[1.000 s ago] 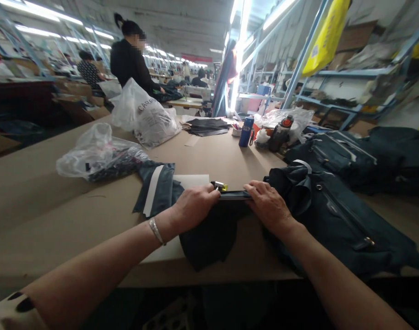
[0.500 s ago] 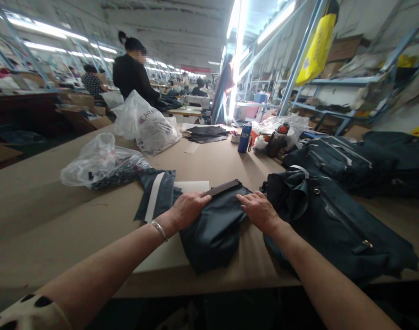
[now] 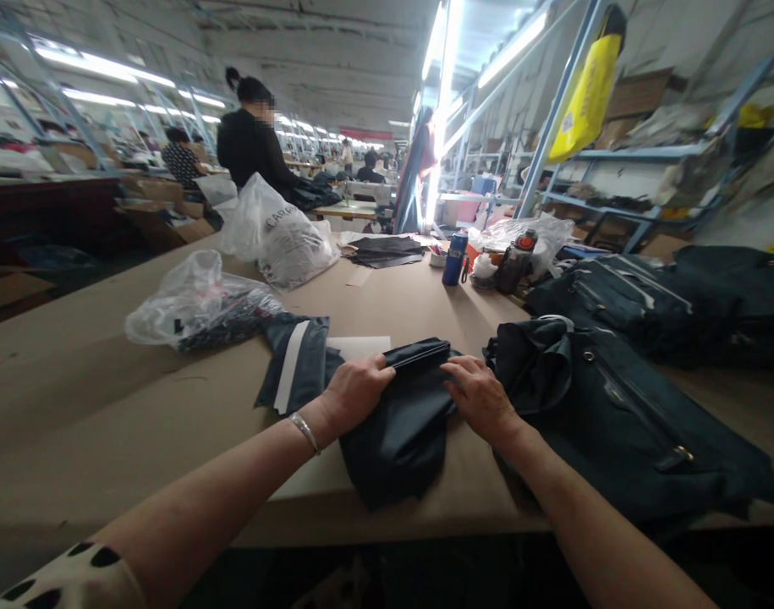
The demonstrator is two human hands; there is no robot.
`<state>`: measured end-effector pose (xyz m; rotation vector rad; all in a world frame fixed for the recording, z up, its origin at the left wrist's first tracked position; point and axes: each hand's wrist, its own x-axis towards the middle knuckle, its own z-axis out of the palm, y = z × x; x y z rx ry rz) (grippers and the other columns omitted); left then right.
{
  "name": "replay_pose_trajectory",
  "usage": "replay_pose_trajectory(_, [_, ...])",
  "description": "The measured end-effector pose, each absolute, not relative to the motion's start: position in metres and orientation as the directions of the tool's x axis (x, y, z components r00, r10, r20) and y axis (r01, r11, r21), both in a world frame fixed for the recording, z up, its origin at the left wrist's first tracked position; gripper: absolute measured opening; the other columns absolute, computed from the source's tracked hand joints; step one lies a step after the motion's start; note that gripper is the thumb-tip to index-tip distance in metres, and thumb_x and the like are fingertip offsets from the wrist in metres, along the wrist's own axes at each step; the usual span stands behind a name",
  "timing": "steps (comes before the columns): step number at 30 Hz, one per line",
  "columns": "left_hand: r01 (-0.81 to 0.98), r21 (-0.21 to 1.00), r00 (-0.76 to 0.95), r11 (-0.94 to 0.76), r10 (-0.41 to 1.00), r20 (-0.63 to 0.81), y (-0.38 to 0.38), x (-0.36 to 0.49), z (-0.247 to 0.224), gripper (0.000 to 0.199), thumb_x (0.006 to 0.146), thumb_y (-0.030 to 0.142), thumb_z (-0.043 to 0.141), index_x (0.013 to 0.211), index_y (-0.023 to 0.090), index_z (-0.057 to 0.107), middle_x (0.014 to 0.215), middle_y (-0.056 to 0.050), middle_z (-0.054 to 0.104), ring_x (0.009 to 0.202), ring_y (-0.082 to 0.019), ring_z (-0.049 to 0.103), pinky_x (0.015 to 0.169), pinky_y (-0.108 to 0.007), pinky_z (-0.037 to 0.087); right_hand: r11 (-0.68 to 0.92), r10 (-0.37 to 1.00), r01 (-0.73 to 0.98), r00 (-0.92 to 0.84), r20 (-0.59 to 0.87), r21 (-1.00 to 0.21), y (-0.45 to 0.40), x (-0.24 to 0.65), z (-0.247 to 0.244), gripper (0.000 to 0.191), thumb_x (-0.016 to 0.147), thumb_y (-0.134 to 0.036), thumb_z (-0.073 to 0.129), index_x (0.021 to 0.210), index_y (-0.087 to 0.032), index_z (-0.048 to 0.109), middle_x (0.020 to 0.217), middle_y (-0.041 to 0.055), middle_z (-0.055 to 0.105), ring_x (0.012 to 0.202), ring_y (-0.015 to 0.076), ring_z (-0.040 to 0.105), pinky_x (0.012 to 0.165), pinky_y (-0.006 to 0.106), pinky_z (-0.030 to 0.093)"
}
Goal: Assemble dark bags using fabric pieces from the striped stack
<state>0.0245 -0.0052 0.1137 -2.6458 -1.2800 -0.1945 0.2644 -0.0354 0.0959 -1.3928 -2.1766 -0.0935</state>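
Note:
A dark blue-grey fabric piece [image 3: 396, 440] lies in front of me and hangs slightly towards the table's front edge. Its upper edge is folded into a band with thin pale lines along it. My left hand [image 3: 361, 389], a silver bracelet at the wrist, is closed with thumb and fingers pinching the left end of that band. At the band's right end is my right hand [image 3: 479, 393], its fingers apart and the fingertips against or just beside the cloth. Under and behind the piece shows a white sheet [image 3: 367, 344]. Left of it lies dark fabric with a white strip [image 3: 292, 368].
Dark bags with zips [image 3: 621, 414] are heaped on the right. Plastic bags [image 3: 200, 296] sit at left. A blue bottle [image 3: 453, 260], a dark bottle [image 3: 517, 262] and black fabric sheets [image 3: 387, 251] stand or lie farther back. A person in black [image 3: 253, 144] works beyond the table.
The upper edge of the fabric piece has turned: a smooth brownish strip showed before, pale lines show now. My right fingers have spread and lifted a little. The view has shifted slightly.

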Motion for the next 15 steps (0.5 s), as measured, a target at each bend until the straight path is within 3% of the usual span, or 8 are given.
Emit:
replay_pose_trajectory(3, [0.778, -0.142, 0.627, -0.611, 0.751, 0.204, -0.008, 0.027, 0.112, 0.020, 0.086, 0.009, 0.040, 0.087, 0.015, 0.059, 0.088, -0.008, 0.057, 0.077, -0.019, 0.058, 0.069, -0.030, 0.049, 0.480, 0.810, 0.853, -0.341, 0.476, -0.205, -0.032, 0.262, 0.098, 0.025, 0.087, -0.019, 0.052, 0.111, -0.019, 0.060, 0.118, 0.0085, 0.057, 0.113, 0.0247, 0.046, 0.097, 0.040, 0.041])
replay_pose_trajectory(8, [0.809, -0.138, 0.588, -0.572, 0.777, 0.225, 0.001, 0.025, 0.099, 0.024, 0.086, 0.007, 0.037, 0.098, 0.015, 0.057, 0.093, -0.009, 0.058, 0.079, -0.020, 0.060, 0.069, -0.030, 0.049, 0.474, 0.830, 0.851, -0.346, 0.438, -0.227, -0.031, 0.259, 0.085, 0.022, 0.087, -0.020, 0.051, 0.105, -0.019, 0.063, 0.116, 0.0094, 0.057, 0.111, 0.0244, 0.048, 0.094, 0.041, 0.043])
replay_pose_trajectory(15, [0.831, -0.099, 0.555, -0.548, 0.799, 0.233, 0.010, 0.021, 0.086, 0.031, 0.086, 0.003, 0.034, 0.109, 0.013, 0.052, 0.096, -0.009, 0.060, 0.084, -0.021, 0.061, 0.073, -0.032, 0.050, 0.377, 0.903, 0.837, -0.237, 0.359, -0.397, -0.049, 0.263, 0.029, 0.023, 0.085, -0.014, 0.051, 0.103, -0.019, 0.063, 0.113, 0.0095, 0.059, 0.109, 0.0241, 0.051, 0.094, 0.040, 0.045])
